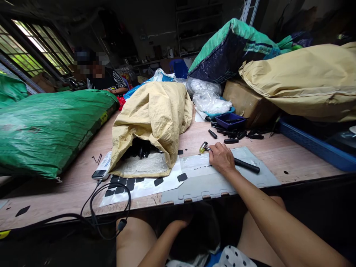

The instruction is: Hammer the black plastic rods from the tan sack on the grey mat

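**benchfly:** So where was the hammer when that shot got taken?

**me:** The hammer (246, 165) was lying on the grey mat (258, 180), close to the front edge of the table (292, 152) and a bit right of the middle. My right hand (221, 158) sat on top of it, fingers curled shut around the black handle just behind the head. The head poked out on the left of my hand and the rest of the handle stuck out on the right.

**benchfly:** And the other hand?

**me:** My left hand (180, 223) was down below the front edge, over my lap in the dark. Honestly couldn't tell if those fingers were open or closed, it was way too murky down there.

**benchfly:** What else was on there?

**me:** Plenty lol. A yellow sack (155, 115) slumped in the middle of the table with its mouth facing me. Under its front lay a white sheet (144, 187) with black stickers, touching the mat's left side. A white gadget (101, 168) lay just left of the sack, and its black cable (111, 207) looped over the front edge. A big green sack (50, 126) ran along the left edge. Behind the hammer, toward the back, sat a small blue tray (230, 120), with loose black parts (230, 136) just in front of it. Another person (108, 79) sat at the far left corner.
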`<state>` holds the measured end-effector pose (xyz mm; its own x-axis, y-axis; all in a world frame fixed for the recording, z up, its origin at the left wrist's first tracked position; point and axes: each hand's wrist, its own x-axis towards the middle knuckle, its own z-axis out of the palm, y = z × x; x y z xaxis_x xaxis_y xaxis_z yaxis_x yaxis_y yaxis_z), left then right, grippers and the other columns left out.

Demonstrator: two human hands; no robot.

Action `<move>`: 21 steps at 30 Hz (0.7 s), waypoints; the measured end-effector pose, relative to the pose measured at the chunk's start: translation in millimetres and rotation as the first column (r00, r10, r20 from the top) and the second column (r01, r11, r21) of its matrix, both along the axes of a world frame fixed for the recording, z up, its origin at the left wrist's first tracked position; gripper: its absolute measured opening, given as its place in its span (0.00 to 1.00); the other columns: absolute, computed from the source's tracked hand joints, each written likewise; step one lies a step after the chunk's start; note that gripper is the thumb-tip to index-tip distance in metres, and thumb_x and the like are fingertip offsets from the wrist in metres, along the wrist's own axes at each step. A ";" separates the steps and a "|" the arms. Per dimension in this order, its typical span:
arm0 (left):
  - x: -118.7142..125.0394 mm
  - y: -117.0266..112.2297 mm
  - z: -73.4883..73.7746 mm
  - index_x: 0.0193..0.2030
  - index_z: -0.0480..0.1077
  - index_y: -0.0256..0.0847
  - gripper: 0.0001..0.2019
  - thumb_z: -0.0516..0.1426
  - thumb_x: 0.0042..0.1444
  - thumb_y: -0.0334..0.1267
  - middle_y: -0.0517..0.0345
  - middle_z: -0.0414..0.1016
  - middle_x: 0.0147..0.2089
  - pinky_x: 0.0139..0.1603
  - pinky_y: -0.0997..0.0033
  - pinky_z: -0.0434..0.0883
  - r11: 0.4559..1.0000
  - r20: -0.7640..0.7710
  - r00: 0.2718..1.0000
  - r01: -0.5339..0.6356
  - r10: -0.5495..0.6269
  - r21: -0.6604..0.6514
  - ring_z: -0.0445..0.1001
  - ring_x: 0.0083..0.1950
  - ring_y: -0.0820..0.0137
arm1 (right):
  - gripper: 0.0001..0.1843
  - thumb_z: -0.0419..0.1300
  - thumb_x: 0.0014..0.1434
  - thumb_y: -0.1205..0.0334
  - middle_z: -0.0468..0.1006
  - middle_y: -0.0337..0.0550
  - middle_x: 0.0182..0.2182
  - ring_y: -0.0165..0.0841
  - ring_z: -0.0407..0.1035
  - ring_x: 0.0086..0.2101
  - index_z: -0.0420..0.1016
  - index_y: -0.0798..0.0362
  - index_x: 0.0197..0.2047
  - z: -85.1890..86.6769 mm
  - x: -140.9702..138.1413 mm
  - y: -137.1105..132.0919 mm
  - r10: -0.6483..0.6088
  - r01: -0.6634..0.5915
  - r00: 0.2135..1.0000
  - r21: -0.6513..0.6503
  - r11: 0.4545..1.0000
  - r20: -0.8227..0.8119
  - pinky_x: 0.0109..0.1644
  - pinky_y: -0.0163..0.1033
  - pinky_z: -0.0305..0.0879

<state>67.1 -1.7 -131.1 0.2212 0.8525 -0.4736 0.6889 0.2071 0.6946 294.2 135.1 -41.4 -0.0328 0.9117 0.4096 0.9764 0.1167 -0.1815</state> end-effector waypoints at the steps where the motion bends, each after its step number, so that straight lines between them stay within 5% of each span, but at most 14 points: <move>1: -3.7 -3.7 9.2 0.37 0.80 0.51 0.11 0.67 0.45 0.46 0.55 0.80 0.35 0.44 0.58 0.74 0.999 -0.007 0.999 0.041 -0.041 -0.034 0.78 0.41 0.57 | 0.13 0.55 0.66 0.62 0.75 0.51 0.43 0.42 0.63 0.46 0.79 0.52 0.48 -0.2 0.0 -0.1 -0.001 0.001 1.000 0.003 1.000 -0.001 0.46 0.43 0.55; 3: -15.8 -10.4 39.7 0.34 0.80 0.51 0.07 0.67 0.45 0.44 0.58 0.79 0.32 0.41 0.57 0.74 0.958 0.080 0.974 0.222 -0.211 -0.183 0.78 0.35 0.59 | 0.13 0.55 0.66 0.62 0.74 0.51 0.43 0.42 0.63 0.46 0.79 0.52 0.48 -0.5 -0.2 -0.3 -0.001 0.001 1.000 0.003 1.000 0.000 0.45 0.43 0.55; 5: -33.9 -10.4 82.8 0.37 0.81 0.51 0.07 0.65 0.51 0.45 0.59 0.81 0.33 0.38 0.59 0.74 0.818 0.337 0.875 0.459 -0.348 -0.346 0.78 0.32 0.63 | 0.13 0.55 0.66 0.63 0.74 0.51 0.43 0.42 0.63 0.46 0.79 0.52 0.48 -0.6 -0.5 -0.6 -0.002 0.002 1.000 -0.001 1.000 0.004 0.46 0.44 0.55; 6: -44.3 -5.8 105.4 0.41 0.82 0.50 0.10 0.64 0.54 0.47 0.57 0.82 0.35 0.38 0.59 0.75 0.757 0.478 0.825 0.512 -0.302 -0.405 0.79 0.32 0.63 | 0.14 0.55 0.66 0.63 0.74 0.51 0.43 0.42 0.63 0.46 0.79 0.53 0.49 -0.6 -0.7 -0.7 -0.004 0.004 1.000 -0.001 1.000 0.009 0.46 0.44 0.55; 7: -54.9 2.6 126.0 0.44 0.82 0.49 0.12 0.64 0.56 0.49 0.56 0.82 0.35 0.38 0.60 0.75 0.765 0.542 0.808 0.494 -0.229 -0.413 0.79 0.33 0.63 | 0.14 0.55 0.66 0.63 0.74 0.52 0.43 0.43 0.63 0.46 0.79 0.53 0.49 -0.5 -0.8 -0.8 -0.006 0.006 1.000 -0.001 1.000 0.013 0.46 0.44 0.55; 8: -65.2 15.0 142.9 0.42 0.81 0.47 0.12 0.63 0.57 0.50 0.56 0.81 0.34 0.37 0.62 0.74 0.836 0.558 0.813 0.416 -0.165 -0.358 0.79 0.32 0.64 | 0.14 0.55 0.66 0.63 0.75 0.52 0.43 0.43 0.63 0.46 0.79 0.53 0.49 -0.3 -0.9 -0.9 -0.008 0.008 1.000 -0.001 1.000 0.017 0.46 0.44 0.55; 10: -82.8 49.6 161.3 0.35 0.79 0.43 0.14 0.62 0.58 0.52 0.54 0.80 0.30 0.32 0.65 0.71 0.991 0.502 0.864 0.096 -0.038 -0.090 0.74 0.28 0.67 | 0.14 0.54 0.66 0.63 0.75 0.52 0.43 0.43 0.64 0.46 0.79 0.53 0.49 0.2 -1.1 -1.1 -0.008 0.008 1.000 -0.005 1.000 0.017 0.46 0.44 0.55; 11: -89.5 69.9 162.6 0.34 0.77 0.42 0.14 0.61 0.58 0.51 0.54 0.79 0.31 0.32 0.65 0.70 0.993 0.430 0.901 -0.089 0.047 0.078 0.73 0.28 0.67 | 0.14 0.54 0.66 0.63 0.75 0.52 0.43 0.43 0.64 0.46 0.79 0.54 0.49 0.6 -1.1 -1.2 -0.006 0.006 1.000 -0.008 1.000 0.014 0.46 0.44 0.55; 13: -98.4 110.4 154.2 0.38 0.77 0.42 0.10 0.58 0.60 0.45 0.52 0.80 0.38 0.37 0.64 0.71 0.844 0.204 0.938 -0.341 0.279 0.414 0.75 0.34 0.65 | 0.14 0.55 0.66 0.63 0.75 0.51 0.44 0.42 0.64 0.47 0.79 0.54 0.49 1.3 -1.1 -1.3 -0.005 0.005 1.000 -0.014 1.000 0.007 0.47 0.44 0.55; 14: -100.8 128.1 147.2 0.41 0.77 0.42 0.09 0.57 0.60 0.41 0.51 0.80 0.42 0.42 0.62 0.72 0.762 0.076 0.928 -0.344 0.365 0.548 0.76 0.39 0.62 | 0.14 0.55 0.66 0.63 0.75 0.51 0.44 0.42 0.64 0.47 0.79 0.54 0.50 1.6 -1.1 -1.2 -0.004 0.004 1.000 -0.016 1.000 0.005 0.47 0.44 0.56; 16: -103.1 154.7 134.4 0.46 0.76 0.42 0.12 0.56 0.58 0.34 0.49 0.79 0.50 0.50 0.59 0.70 0.681 -0.165 0.879 -0.214 0.446 0.701 0.75 0.49 0.57 | 0.14 0.55 0.66 0.63 0.75 0.51 0.44 0.42 0.64 0.47 0.79 0.54 0.50 1.9 -1.1 -0.9 -0.003 0.003 1.000 -0.021 1.000 0.005 0.47 0.44 0.56; 21: -106.2 175.8 130.6 0.46 0.76 0.43 0.12 0.57 0.56 0.33 0.48 0.76 0.52 0.51 0.55 0.65 0.738 -0.569 0.722 0.122 0.394 0.664 0.68 0.57 0.50 | 0.14 0.56 0.66 0.62 0.75 0.51 0.44 0.42 0.63 0.47 0.79 0.54 0.51 2.0 -1.6 0.2 -0.014 0.014 1.000 -0.041 0.999 0.006 0.47 0.43 0.56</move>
<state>-39.1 174.1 -0.5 -0.0594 0.9757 0.2107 0.9957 0.0429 0.0821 292.7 135.3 -39.5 -0.0219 0.9281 0.3718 0.9789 0.0955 -0.1807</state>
